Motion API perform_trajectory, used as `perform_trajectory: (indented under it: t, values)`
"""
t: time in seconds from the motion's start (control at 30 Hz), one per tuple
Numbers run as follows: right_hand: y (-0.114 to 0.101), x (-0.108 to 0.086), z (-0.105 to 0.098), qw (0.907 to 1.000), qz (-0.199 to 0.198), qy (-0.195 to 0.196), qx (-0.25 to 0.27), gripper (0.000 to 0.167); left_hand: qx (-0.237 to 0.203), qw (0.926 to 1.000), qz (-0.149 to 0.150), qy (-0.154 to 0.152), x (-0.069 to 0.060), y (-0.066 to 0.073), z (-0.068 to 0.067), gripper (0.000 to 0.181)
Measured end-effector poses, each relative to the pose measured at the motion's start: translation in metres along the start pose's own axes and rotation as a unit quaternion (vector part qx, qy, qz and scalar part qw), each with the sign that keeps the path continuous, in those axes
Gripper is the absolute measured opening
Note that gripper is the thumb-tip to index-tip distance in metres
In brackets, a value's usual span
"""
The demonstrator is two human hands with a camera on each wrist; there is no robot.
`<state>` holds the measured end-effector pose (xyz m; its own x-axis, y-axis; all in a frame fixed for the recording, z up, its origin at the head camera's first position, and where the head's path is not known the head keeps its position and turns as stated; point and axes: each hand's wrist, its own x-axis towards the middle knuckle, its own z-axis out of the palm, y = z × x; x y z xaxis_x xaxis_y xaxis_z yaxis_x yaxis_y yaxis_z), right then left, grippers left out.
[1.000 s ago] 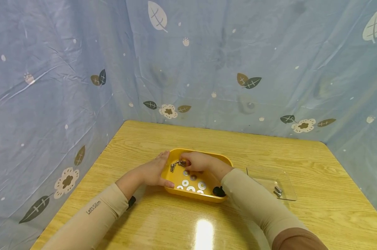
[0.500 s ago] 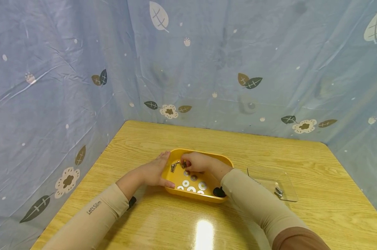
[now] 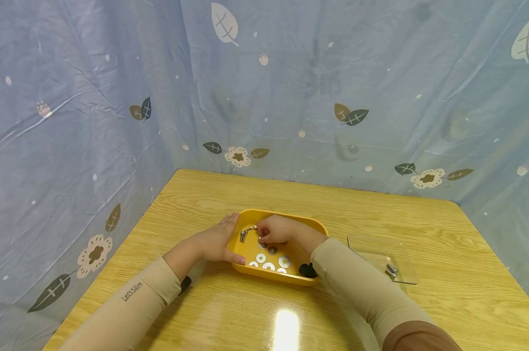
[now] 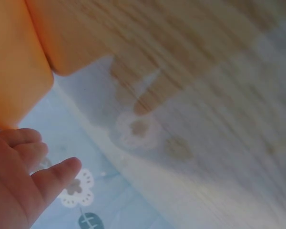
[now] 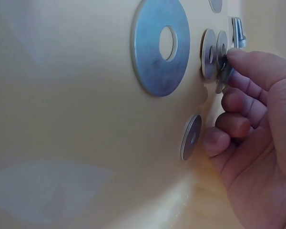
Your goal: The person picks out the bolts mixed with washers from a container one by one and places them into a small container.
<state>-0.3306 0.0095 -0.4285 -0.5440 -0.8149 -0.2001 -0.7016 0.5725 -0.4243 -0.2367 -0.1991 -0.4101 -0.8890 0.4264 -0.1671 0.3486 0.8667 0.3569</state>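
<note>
The fingers (image 5: 232, 125) of the right hand (image 3: 278, 229) curl inward, with thumb and fingertips pinching a small dark metal piece (image 5: 224, 72), mostly hidden by the grip; its exact shape cannot be told. That hand reaches down inside a yellow tray (image 3: 297, 279), toward its left half, with the metal piece held close to the tray's floor. Right beside the fingertips stand out several flat washers (image 3: 261, 258), some nearer the front wall; in the right wrist view a larger washer (image 5: 161, 46) lies farther from the hand. A few screws (image 3: 244, 236) lie together at the tray's left end, between the two hands.

The left hand (image 3: 217, 242) rests against the outside of that same end, its fingers extended and relaxed toward the far corner and its thumb along the front corner, clasping nothing.

Both forearms wear beige sleeves (image 3: 361, 280), the left one printed with dark lettering. To the right of the yellow tray, partly behind the right forearm, sits a clear tray (image 3: 402, 253) with metal pieces (image 3: 391, 271) in it. Everything stands on a wood-grain counter (image 3: 229, 312), glossy near the front, with a blue curtain (image 3: 290, 87) patterned with leaves and flowers around it.
</note>
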Motion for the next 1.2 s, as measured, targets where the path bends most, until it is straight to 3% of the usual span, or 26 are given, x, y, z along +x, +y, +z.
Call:
perform_trajectory:
  t: [0.2, 0.37, 0.53, 1.2]
  values:
    - [0.004, -0.001, 0.001, 0.9995, 0.000, -0.005, 0.033, 0.012, -0.003, 1.0000, -0.001, 0.002, 0.000, 0.000, 0.001, 0.123]
    - [0.010, -0.001, 0.002, 0.9957, -0.003, -0.025, 0.089, 0.028, 0.001, 1.0000, -0.004, 0.002, 0.002, -0.002, 0.003, 0.123]
    - [0.011, -0.002, 0.001, 0.9915, -0.006, -0.046, 0.122, 0.030, 0.007, 1.0000, -0.003, 0.001, 0.001, -0.002, 0.002, 0.122]
    - [0.006, -0.005, -0.002, 0.9911, 0.021, -0.028, 0.128, 0.014, 0.000, 1.0000, 0.008, 0.002, 0.002, -0.002, 0.001, 0.121]
